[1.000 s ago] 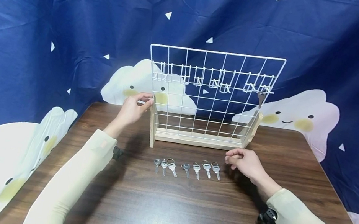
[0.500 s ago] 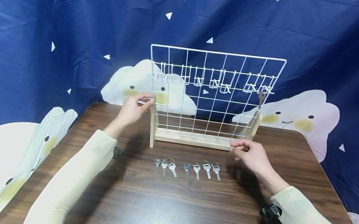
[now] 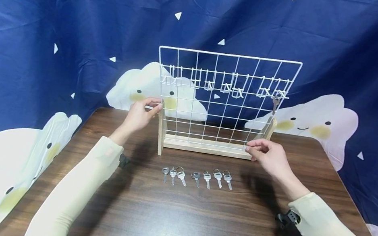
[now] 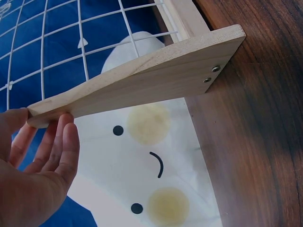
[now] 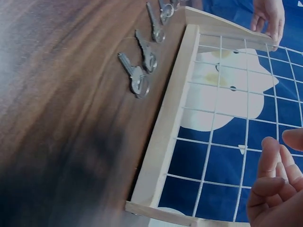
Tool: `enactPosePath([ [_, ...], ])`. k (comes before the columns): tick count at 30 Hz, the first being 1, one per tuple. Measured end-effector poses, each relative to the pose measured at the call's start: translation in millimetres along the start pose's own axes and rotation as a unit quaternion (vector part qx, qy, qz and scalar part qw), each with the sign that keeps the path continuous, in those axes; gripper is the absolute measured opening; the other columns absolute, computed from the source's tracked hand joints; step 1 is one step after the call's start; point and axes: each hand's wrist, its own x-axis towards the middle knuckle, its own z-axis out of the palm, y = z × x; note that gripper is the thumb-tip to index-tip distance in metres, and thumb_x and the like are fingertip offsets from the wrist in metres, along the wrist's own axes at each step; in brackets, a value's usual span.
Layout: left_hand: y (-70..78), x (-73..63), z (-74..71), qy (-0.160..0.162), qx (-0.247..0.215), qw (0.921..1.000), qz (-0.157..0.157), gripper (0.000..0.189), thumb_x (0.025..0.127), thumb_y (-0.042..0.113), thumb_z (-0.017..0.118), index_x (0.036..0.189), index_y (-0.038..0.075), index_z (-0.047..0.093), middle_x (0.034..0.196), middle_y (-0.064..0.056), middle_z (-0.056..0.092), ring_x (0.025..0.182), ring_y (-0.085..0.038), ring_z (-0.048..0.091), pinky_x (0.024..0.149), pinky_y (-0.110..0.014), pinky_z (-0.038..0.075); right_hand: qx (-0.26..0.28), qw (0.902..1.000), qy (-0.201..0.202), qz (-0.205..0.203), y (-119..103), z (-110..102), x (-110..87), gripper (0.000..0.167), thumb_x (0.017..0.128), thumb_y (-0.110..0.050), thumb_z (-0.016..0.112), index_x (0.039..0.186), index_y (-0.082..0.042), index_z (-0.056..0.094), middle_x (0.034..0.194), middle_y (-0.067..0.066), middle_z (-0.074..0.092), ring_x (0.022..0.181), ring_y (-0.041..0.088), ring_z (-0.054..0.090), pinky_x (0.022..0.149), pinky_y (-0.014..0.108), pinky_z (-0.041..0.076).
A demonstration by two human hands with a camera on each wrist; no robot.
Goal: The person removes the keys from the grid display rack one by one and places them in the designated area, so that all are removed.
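Note:
A white wire grid rack (image 3: 231, 54) on a wooden base stands upright on the table, with several hooks (image 3: 238, 92) along its upper part. My left hand (image 3: 139, 114) grips the top of the rack's left wooden side panel (image 4: 142, 85), thumb on one edge and fingers on the other. One key (image 3: 275, 104) hangs from the rightmost hook. My right hand (image 3: 269, 156) hovers in front of the rack's lower right corner. In the right wrist view its fingers are loosely bent, with nothing between them and the thumb. Several keys (image 3: 181, 176) with small rings lie in a row before the base.
The brown wooden table (image 3: 145, 213) carries the rack near its back edge. Behind it hangs a dark blue cloth (image 3: 117, 9) with white clouds and triangles. A black strap device (image 3: 287, 220) is on my right wrist.
My right hand has risen from beside the rightmost key on the table to the rack's lower right corner. The left hand, the rack and the keys have stayed in place.

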Motion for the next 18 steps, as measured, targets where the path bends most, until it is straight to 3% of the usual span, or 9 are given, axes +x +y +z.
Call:
enactPosePath([
  [6, -0.4, -0.2, 0.2, -0.001, -0.002, 1.0000, 0.002, 0.031, 0.098, 0.025, 0.066, 0.125, 0.011, 0.067, 0.116, -0.019, 0.072, 0.094, -0.034, 0.075, 0.079, -0.040, 0.064, -0.003, 0.9997, 0.021, -0.009, -8.8, -8.9, 1.8, 0.021, 0.093, -0.022, 0.071, 0.106, -0.006, 0.071, 0.069, -0.020, 0.067, 0.059, 0.005, 0.065, 0.050, 0.023, 0.049],
  [12, 0.3, -0.3, -0.5, -0.002, -0.001, 1.0000, 0.001, 0.031, 0.098, 0.025, 0.065, 0.125, 0.011, 0.067, 0.117, -0.018, 0.072, 0.094, -0.033, 0.075, 0.079, -0.041, 0.064, -0.006, 0.9984, 0.048, -0.029, -18.1, -22.4, 4.1, 0.024, 0.093, -0.025, 0.071, 0.107, -0.005, 0.071, 0.073, -0.026, 0.067, 0.063, 0.007, 0.069, 0.057, 0.019, 0.055],
  [18, 0.0, -0.4, -0.6, -0.002, 0.002, 1.0000, 0.003, 0.031, 0.098, 0.025, 0.065, 0.125, 0.011, 0.067, 0.117, -0.018, 0.073, 0.094, -0.033, 0.075, 0.078, -0.041, 0.064, 0.002, 0.9970, 0.075, -0.020, -26.1, -33.0, 7.9, 0.028, 0.092, -0.029, 0.073, 0.110, -0.007, 0.070, 0.071, -0.028, 0.067, 0.065, 0.005, 0.069, 0.060, 0.017, 0.055],
])
